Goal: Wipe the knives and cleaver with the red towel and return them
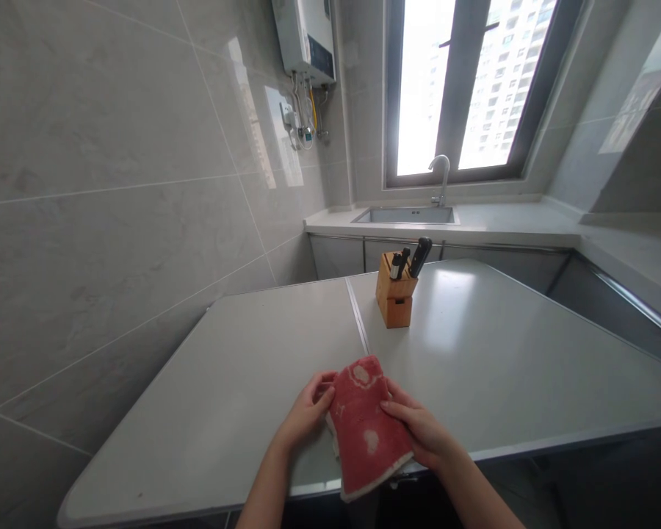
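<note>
A red cloth [363, 426] with pale patches and a whitish edge is held up between my two hands, over the near edge of the table. My left hand [311, 408] grips its left side, with the thumb on the front and the fingers curled at the edge. On the opposite side my right hand [419, 426] pinches the cloth, thumb in front and the other fingers partly hidden behind it. The lower end of the cloth hangs past the table's front edge.
On the white table [242, 382] stands a wooden knife block [395, 301] with black-handled knives, beyond the cloth. A seam crosses the tabletop. Behind are a counter with a sink [407, 215] and a faucet [443, 176]. A tiled wall [115, 242] rises at the left.
</note>
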Tool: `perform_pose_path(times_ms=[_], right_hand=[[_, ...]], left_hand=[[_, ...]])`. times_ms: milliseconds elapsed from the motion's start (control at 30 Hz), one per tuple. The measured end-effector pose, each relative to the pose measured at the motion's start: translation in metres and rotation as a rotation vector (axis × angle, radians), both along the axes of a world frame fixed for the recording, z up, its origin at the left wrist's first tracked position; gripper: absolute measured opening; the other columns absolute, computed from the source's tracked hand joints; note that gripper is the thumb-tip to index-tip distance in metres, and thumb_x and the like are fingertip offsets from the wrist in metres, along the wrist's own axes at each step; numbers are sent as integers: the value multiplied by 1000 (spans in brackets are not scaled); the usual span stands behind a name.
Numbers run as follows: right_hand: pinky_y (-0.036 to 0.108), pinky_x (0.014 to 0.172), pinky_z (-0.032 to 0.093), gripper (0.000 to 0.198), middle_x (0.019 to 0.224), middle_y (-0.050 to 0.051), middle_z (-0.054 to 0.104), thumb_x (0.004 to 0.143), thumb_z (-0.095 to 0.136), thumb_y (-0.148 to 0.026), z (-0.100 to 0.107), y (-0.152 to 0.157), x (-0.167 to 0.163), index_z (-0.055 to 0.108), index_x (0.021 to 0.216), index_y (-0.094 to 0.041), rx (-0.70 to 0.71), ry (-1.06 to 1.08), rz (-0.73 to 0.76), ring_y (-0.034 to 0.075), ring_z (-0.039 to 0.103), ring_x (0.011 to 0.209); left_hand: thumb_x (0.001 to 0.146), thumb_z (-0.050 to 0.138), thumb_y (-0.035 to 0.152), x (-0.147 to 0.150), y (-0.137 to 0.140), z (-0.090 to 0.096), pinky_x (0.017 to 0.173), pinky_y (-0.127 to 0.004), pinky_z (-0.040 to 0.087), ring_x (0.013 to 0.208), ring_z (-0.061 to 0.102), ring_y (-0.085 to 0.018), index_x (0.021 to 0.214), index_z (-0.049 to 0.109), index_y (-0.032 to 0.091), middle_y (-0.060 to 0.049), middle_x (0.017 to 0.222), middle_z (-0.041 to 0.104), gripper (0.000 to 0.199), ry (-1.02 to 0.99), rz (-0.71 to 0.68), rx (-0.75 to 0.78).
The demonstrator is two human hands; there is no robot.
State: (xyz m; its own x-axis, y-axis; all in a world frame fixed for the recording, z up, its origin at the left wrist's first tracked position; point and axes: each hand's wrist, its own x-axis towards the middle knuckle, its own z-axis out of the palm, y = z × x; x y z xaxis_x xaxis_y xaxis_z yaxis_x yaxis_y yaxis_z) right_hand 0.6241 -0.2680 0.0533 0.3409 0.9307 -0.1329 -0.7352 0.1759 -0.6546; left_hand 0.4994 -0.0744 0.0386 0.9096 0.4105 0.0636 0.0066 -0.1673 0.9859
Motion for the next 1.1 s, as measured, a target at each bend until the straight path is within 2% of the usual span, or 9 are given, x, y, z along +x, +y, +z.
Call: perform_pose_path(times_ms=[167,367,533,700,767,833,933,1000,1100], right_hand=[[34,93,44,47,117,5,66,75,70,-28,0,-3,2,56,119,-25,-22,-155,-26,22,62,106],[35,80,48,44,100,6,70,75,67,-41,-13,-5,14,54,114,-23,-167,-516,-92,23,65,93],[31,64,47,42,72,1,65,76,59,-36,-21,-6,27,56,114,-20,-479,-1069,-197,20,62,67],[28,62,42,25,72,2,66,78,57,-30,-17,-10,32,65,101,-24,-712,-1505,-211,19,61,68],[27,61,41,22,72,3,67,81,54,-32,-5,-10,36,66,97,-24,-753,-1586,-260,19,62,67],[27,61,41,23,73,4,67,85,49,-34,15,-6,44,66,98,-23,-756,-1641,-391,19,61,66],[28,61,40,27,75,4,68,88,45,-35,60,6,67,63,102,-21,-686,-1760,-684,19,61,64],[27,58,38,27,71,4,66,89,42,-36,94,18,87,64,89,-20,-614,-1840,-883,18,59,62],[27,54,32,29,68,3,65,90,40,-38,142,38,116,63,86,-21,-653,-2004,-1027,18,57,58]], left_hand=[[84,56,45,-6,0,8,81,-30,47,92,60,-22,101,63,13,-9,99,66,37,44,-97,-15],[81,58,42,3,9,6,75,-28,45,80,60,-20,85,65,14,-5,83,68,29,143,90,308],[77,62,33,16,11,-5,77,-30,45,81,61,-20,89,66,19,-4,87,69,19,187,165,555],[80,58,30,24,5,-16,83,-33,46,88,61,-21,98,64,19,-7,96,66,22,106,287,690],[84,54,32,24,2,-20,83,-35,47,89,60,-21,100,63,18,-8,96,65,23,49,334,697],[87,49,32,23,0,-21,84,-36,48,90,60,-21,100,63,19,-8,96,64,23,1,375,700],[88,46,31,22,-1,-23,86,-37,48,92,60,-22,100,62,18,-9,97,63,23,-29,403,694],[88,46,30,20,0,-24,86,-37,48,92,61,-22,100,62,18,-9,97,64,23,-16,396,689],[88,46,31,20,2,-26,85,-38,49,91,61,-22,100,62,19,-9,97,64,23,12,368,687]])
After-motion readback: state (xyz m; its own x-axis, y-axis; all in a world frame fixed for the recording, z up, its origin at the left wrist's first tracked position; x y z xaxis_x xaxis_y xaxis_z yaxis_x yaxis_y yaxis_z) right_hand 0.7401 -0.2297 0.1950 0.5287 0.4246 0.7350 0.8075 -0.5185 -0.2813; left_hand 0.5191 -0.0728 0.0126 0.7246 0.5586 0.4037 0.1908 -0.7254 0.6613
